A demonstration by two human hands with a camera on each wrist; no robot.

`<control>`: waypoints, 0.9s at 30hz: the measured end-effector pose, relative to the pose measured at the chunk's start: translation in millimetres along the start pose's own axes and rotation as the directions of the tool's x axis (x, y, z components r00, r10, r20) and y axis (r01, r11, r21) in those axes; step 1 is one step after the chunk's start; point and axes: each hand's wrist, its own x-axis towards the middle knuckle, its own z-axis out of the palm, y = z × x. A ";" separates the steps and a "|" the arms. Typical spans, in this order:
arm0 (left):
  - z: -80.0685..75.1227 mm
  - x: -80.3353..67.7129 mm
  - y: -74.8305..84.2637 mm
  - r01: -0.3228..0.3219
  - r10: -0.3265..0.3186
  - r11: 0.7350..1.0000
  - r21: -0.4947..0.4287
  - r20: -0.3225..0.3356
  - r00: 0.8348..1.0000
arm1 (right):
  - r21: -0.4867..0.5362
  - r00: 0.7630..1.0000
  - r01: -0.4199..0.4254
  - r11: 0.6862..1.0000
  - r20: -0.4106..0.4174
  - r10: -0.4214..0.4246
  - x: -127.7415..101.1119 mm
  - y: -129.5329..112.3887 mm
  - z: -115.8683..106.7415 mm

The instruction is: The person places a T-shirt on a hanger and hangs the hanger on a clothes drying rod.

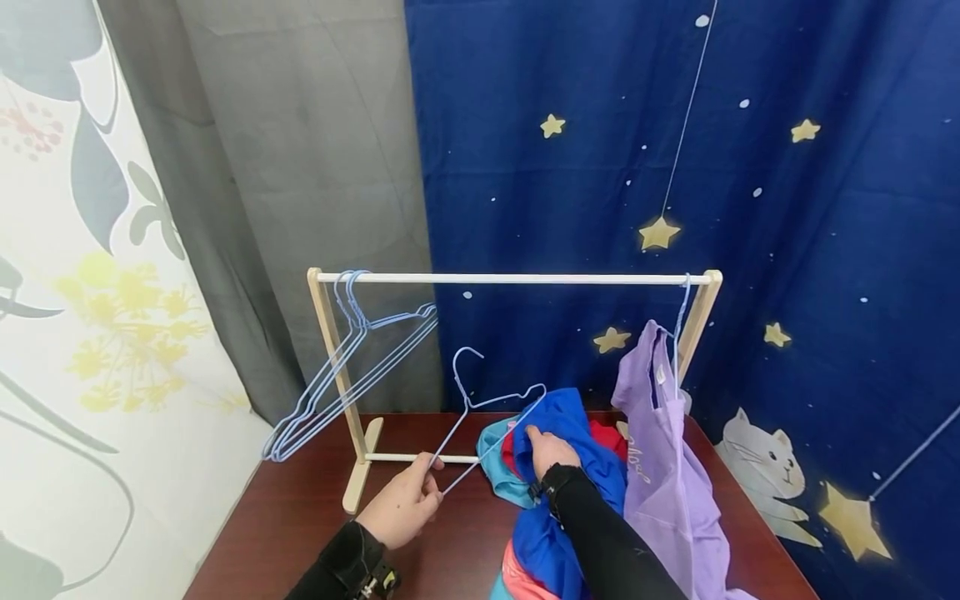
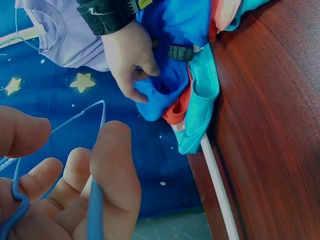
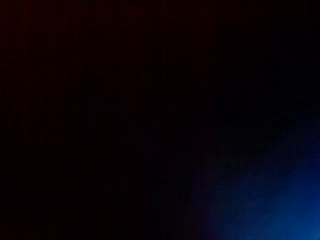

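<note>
My left hand (image 1: 405, 502) holds a light blue wire hanger (image 1: 480, 408) by its lower corner, just above the dark wooden table (image 1: 300, 517). In the left wrist view the hanger wire (image 2: 95, 210) runs between my curled fingers (image 2: 112, 170). My right hand (image 1: 550, 450) grips the collar of a blue garment (image 1: 570, 475) on top of a pile with teal (image 1: 498, 467) and red (image 1: 607, 437) clothes. The left wrist view shows that right hand (image 2: 131, 55) with its fingers curled into the blue cloth (image 2: 167, 87). The right wrist view is almost black.
A small wooden clothes rack (image 1: 517, 279) stands at the back of the table. Several blue hangers (image 1: 352, 367) hang at its left end. A lilac shirt (image 1: 663, 442) hangs on a hanger at the right end. Curtains close in behind.
</note>
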 end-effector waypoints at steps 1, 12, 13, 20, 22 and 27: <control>0.0 0.0 -0.5 0.003 -0.003 1.000 0.002 0.002 1.000 | 0.014 1.000 0.005 1.000 -0.002 -0.005 -1.1 -0.7 -2.7; -2.9 0.1 -3.7 0.008 -0.008 1.000 -0.001 0.025 1.000 | 0.072 0.999 -0.054 0.996 -0.005 0.054 3.1 17.0 -19.5; -3.5 -0.2 -4.4 0.008 -0.008 1.000 0.006 0.025 1.000 | 0.086 0.998 -0.068 0.994 -0.002 0.069 4.5 19.7 -20.0; -6.5 -3.6 -8.9 -0.003 0.002 0.999 0.046 0.030 1.000 | 0.139 0.992 -0.115 0.984 -0.037 0.122 7.8 32.1 -36.2; -6.6 -5.3 -9.9 -0.013 0.012 0.999 0.043 0.037 0.999 | 0.130 0.988 -0.129 0.983 -0.062 0.138 8.5 35.5 -41.8; -6.4 -10.4 -10.1 -0.020 0.022 1.000 -0.017 0.074 0.997 | 0.137 0.982 -0.161 0.978 -0.079 0.172 9.4 42.0 -56.7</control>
